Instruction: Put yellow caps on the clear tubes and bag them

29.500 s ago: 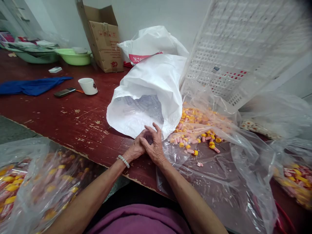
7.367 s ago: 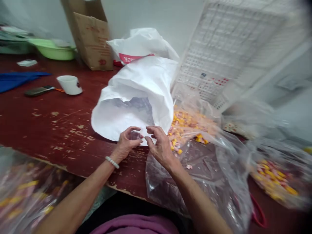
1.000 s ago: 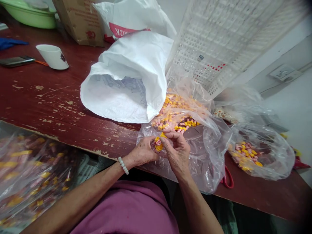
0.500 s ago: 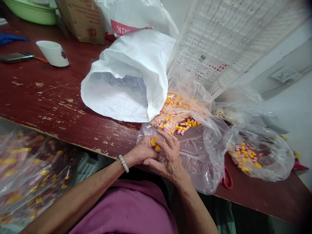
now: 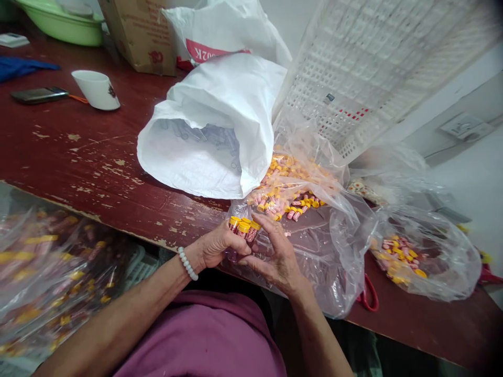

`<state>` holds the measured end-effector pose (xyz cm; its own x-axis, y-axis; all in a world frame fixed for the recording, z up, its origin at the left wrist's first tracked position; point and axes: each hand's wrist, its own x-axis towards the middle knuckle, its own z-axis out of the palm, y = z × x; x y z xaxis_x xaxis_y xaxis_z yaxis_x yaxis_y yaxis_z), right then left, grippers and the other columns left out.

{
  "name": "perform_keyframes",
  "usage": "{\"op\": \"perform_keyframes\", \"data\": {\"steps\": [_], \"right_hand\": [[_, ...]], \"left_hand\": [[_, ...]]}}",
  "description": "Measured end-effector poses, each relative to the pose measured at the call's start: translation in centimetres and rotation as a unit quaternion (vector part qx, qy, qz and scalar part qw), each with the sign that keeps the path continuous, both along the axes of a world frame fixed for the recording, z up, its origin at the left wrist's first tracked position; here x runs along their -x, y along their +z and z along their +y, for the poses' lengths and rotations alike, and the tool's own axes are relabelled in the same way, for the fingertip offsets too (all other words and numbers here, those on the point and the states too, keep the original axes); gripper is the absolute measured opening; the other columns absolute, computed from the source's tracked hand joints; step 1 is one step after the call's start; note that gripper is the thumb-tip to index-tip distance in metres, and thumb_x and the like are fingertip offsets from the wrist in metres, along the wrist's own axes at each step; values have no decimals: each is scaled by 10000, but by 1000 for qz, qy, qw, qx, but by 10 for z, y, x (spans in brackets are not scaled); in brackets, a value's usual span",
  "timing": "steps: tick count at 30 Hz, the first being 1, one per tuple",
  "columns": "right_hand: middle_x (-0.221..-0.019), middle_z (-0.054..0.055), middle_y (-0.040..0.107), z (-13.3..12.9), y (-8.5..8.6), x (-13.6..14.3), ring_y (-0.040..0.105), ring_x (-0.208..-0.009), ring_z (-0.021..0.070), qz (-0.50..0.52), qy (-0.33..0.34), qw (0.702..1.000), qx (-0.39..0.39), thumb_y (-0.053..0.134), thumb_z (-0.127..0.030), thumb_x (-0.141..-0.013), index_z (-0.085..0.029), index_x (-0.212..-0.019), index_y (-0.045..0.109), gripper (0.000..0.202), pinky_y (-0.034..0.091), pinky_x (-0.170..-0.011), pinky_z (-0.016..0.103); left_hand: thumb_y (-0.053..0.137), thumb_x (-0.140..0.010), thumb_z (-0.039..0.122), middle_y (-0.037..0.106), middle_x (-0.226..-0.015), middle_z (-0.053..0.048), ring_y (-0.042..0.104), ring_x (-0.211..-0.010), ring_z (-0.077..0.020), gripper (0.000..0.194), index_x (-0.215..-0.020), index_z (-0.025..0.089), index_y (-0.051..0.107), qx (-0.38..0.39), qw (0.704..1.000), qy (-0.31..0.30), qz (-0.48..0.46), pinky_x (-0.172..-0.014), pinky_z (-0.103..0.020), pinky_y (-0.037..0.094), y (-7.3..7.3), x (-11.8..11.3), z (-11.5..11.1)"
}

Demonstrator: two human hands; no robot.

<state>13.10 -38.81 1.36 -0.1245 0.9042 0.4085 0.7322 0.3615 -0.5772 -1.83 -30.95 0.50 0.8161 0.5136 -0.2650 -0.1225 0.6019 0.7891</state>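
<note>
Several small clear vials with yellow caps (image 5: 243, 227) and pink contents stand bunched in my left hand (image 5: 220, 245), whose fingers are wrapped round them. A pale bead bracelet circles that wrist. Just right of the vials is my right hand (image 5: 279, 256), thumb and forefinger spread apart, its fingertips close to the bunch; whether they touch is unclear. Beyond the hands, a clear plastic bag (image 5: 338, 262) lies on the table with many yellow-capped vials (image 5: 294, 166) on and under it. A white sack (image 5: 212, 104) lies with its mouth towards me, clear tubes (image 5: 212, 136) inside.
A white perforated basket (image 5: 353, 78) leans behind. On the right are a bag of capped vials (image 5: 428, 256) and a red handle (image 5: 370, 293). A cup (image 5: 96, 90), a phone (image 5: 41, 95) and a carton (image 5: 145, 36) stand left. Bagged vials (image 5: 51, 283) lie below the table edge.
My left hand has turned and shifted slightly left, so more of the capped vials show. My right hand's fingers have moved off the caps and spread. The view has shifted slightly.
</note>
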Motion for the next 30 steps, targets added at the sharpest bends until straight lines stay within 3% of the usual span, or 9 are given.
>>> {"op": "perform_keyframes", "data": {"steps": [5, 12, 14, 17, 20, 24, 30], "right_hand": [[-1328, 120, 470, -2, -4, 7, 442, -1239, 264, -10, -10, 1000, -6, 750, -412, -673, -250, -1367, 328, 828, 382, -1024, 441], [-1162, 101, 589, -5, -9, 5, 562, -1082, 252, -28, -18, 996, -79, 766, -415, -653, -244, -1267, 428, 722, 460, -919, 402], [-1150, 97, 595, -4, -8, 5, 567, -1073, 251, -34, -14, 997, -70, 755, -428, -662, -244, -1259, 431, 703, 463, -911, 400], [-1288, 140, 500, -2, -5, 10, 473, -1202, 283, -63, 10, 997, -37, 750, -509, -629, -211, -1345, 330, 882, 403, -990, 446], [-1394, 184, 379, 4, -5, 17, 360, -1292, 326, -113, 32, 993, -31, 744, -599, -564, -165, -1400, 236, 1070, 328, -1042, 498], [-1234, 150, 533, 17, -11, 28, 503, -1137, 320, -148, 35, 987, -49, 765, -540, -572, -193, -1328, 363, 924, 414, -943, 491], [-1112, 115, 592, 31, -18, 44, 589, -981, 300, -153, 60, 983, -88, 685, -392, -669, -216, -1256, 425, 666, 502, -808, 460]], "left_hand": [[586, -438, 49, 614, -595, -11, 526, -546, -101, 193, -619, 107, 623, 35, 999, 30, -24, -493, -203, 398, 1, 0, -5], [577, -409, 39, 595, -552, -4, 491, -484, -90, 182, -578, 104, 599, 77, 996, 14, -34, -432, -194, 336, 5, 0, -13], [581, -414, 42, 586, -542, 1, 488, -478, -90, 181, -582, 106, 600, 88, 995, 21, -32, -431, -195, 340, 3, 1, -13], [586, -431, 51, 613, -593, -5, 531, -536, -112, 219, -638, 110, 625, 95, 994, 44, -38, -498, -217, 402, 0, 3, -11], [566, -430, 17, 593, -592, 8, 523, -569, -112, 237, -640, 112, 620, 51, 996, 68, -42, -543, -225, 406, -1, 5, -9], [550, -412, 4, 559, -562, 22, 481, -537, -95, 195, -570, 113, 582, 16, 996, 84, -9, -491, -210, 353, -3, 9, -7], [609, -382, 74, 550, -539, 19, 497, -541, -127, 151, -507, 156, 585, 57, 996, 72, -8, -492, -253, 399, -11, 24, -2]]}}
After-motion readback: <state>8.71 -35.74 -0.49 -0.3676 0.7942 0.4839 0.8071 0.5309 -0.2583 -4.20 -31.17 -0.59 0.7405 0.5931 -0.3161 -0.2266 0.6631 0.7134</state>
